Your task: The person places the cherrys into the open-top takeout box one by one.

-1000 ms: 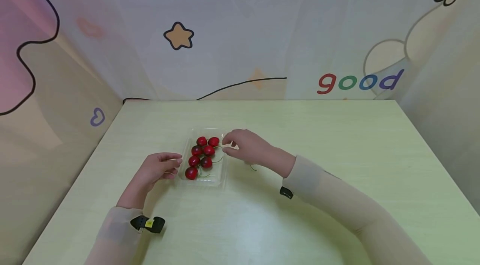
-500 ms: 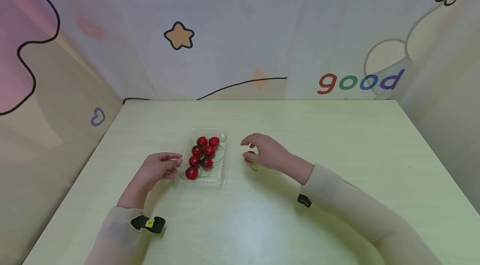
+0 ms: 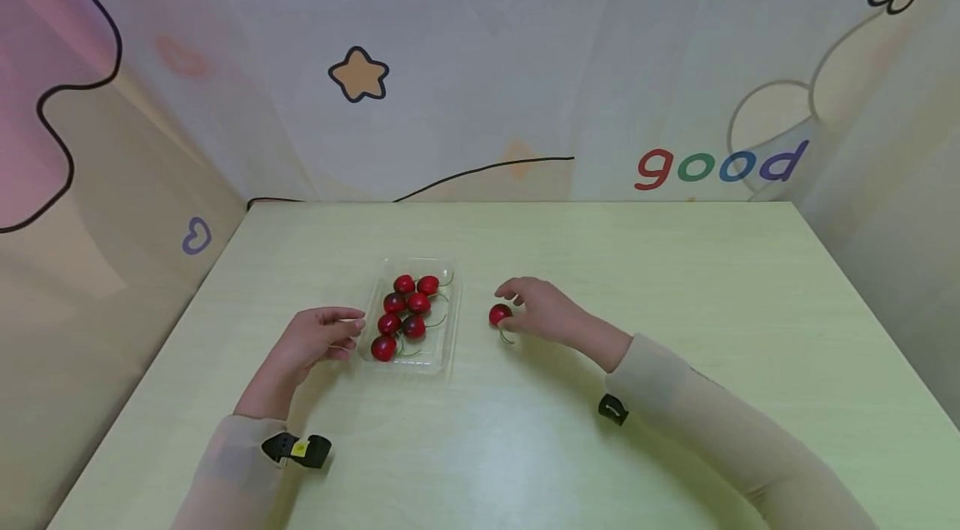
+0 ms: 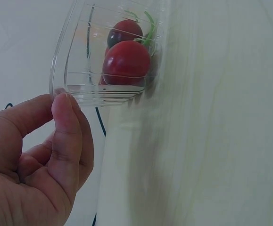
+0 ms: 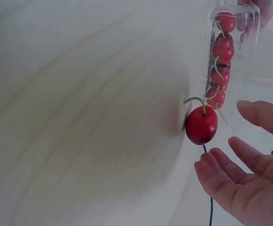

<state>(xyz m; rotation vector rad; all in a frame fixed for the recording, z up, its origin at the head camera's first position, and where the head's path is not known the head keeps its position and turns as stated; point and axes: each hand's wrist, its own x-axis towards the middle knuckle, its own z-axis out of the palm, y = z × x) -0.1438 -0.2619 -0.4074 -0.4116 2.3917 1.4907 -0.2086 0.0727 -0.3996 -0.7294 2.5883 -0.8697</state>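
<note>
A clear plastic box [image 3: 432, 356] stands on the table with several red cherries [image 3: 418, 302] in it, green stems on some. My left hand [image 3: 318, 338] is at the box's left side. In the left wrist view, the thumb and a finger of that left hand [image 4: 46, 160] pinch the rim of the box [image 4: 103, 96]. To the right of the box lies a single cherry [image 3: 500, 314] on the table. My right hand [image 3: 543, 312] is right beside it. The right wrist view has its fingers [image 5: 216, 181] and thumb spread around the lone cherry [image 5: 202, 125], without a grip on it.
The pale wooden table [image 3: 480, 447] reaches back to a printed cloth backdrop [image 3: 480, 55]. Cloth also hangs along both sides. A black strap [image 3: 296, 448] is at the left sleeve, and a small black device [image 3: 613, 409] at the right.
My right hand has moved from the box's right edge rightward, then down beside the single cherry, which now shows. The left hand and the box have stayed in place.
</note>
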